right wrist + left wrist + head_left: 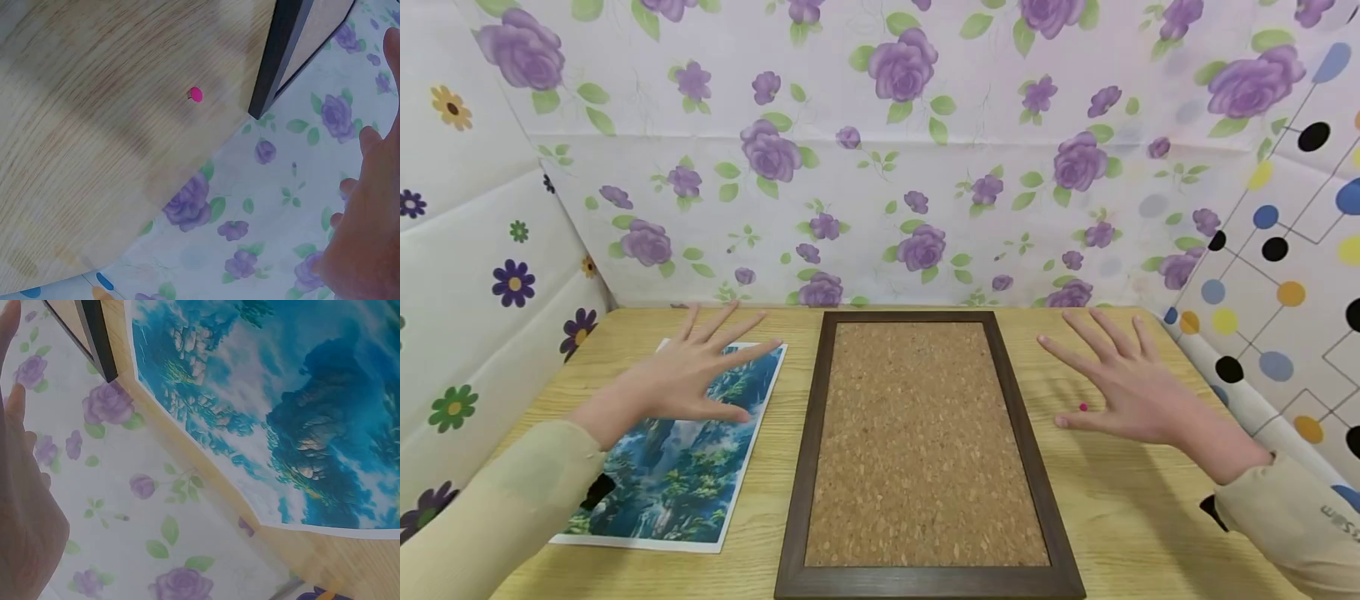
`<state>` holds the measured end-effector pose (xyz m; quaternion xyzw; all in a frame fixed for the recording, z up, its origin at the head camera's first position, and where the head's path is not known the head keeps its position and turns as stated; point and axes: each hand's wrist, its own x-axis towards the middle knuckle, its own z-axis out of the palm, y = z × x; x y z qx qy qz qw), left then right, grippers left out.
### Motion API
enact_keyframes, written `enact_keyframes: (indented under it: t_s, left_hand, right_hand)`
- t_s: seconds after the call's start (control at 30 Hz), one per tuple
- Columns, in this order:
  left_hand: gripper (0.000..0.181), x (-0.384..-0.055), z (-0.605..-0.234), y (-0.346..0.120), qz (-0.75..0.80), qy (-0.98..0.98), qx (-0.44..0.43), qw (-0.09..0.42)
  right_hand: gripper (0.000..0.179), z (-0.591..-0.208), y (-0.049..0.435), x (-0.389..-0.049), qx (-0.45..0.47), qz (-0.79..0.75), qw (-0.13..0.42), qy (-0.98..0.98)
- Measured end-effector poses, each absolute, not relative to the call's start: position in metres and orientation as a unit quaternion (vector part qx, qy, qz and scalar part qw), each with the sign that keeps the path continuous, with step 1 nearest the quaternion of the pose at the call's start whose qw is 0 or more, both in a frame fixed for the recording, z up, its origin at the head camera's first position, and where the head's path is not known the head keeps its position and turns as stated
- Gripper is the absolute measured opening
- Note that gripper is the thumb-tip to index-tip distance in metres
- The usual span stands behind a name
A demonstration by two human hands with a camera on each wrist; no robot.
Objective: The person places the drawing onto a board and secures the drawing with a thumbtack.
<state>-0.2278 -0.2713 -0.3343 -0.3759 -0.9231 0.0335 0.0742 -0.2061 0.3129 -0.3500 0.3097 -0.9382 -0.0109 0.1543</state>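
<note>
My left hand (692,371) spreads its fingers above a printed landscape picture (677,475), holding nothing. That picture, blue and green with a white border, lies left of a cork board (925,450) in a dark brown frame (928,582). On the right, my right hand (1131,387) also has its fingers spread, with nothing in it. A small pink thumbtack (195,94) lies on the table; in the head view it shows between the right thumb and forefinger. Both hands appear at the edges of their own wrist views.
The light wooden table (1150,533) carries the board in its middle. Behind it hangs a cloth with purple roses (917,150). A daisy-patterned cloth (467,333) stands at the left and a dotted one (1292,275) at the right.
</note>
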Motion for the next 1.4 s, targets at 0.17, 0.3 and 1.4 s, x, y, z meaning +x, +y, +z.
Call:
enact_keyframes:
  t_s: [0.17, 0.3, 1.4]
  left_hand:
    - [0.096, -0.224, -0.338, -0.284, 0.02, -0.93, -0.36, 0.076]
    - [0.094, -0.221, -0.34, -0.296, 0.006, -0.939, -0.338, 0.067]
    - [0.099, -0.186, -0.363, -0.379, -0.114, -0.966, -0.221, 0.068]
  right_hand:
    - [0.095, -0.349, 0.317, -0.208, 0.303, -0.007, 0.144, -0.942]
    - [0.094, -0.349, 0.322, -0.21, 0.298, -0.011, 0.141, -0.944]
    - [0.09, -0.364, 0.344, -0.222, 0.279, 0.003, 0.128, -0.952]
